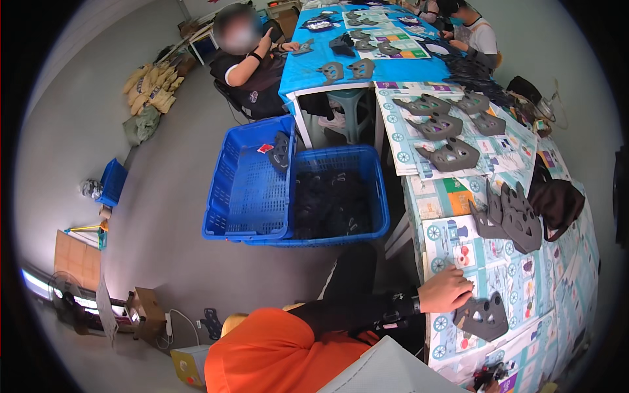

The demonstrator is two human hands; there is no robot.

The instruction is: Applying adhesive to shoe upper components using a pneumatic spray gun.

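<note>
With our left hand [447, 290] resting loosely curled, gripping nothing, on the patterned paper-covered surface [524, 275] at lower right of the frame, the flat dark grey cut-out foam piece [483, 317] lies just lower-right of its knuckles, while our right hand is out of view.

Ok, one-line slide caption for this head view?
A hand rests beside a flat dark grey cut-out piece on a table covered in printed paper, two blue plastic crates alongside.
</note>
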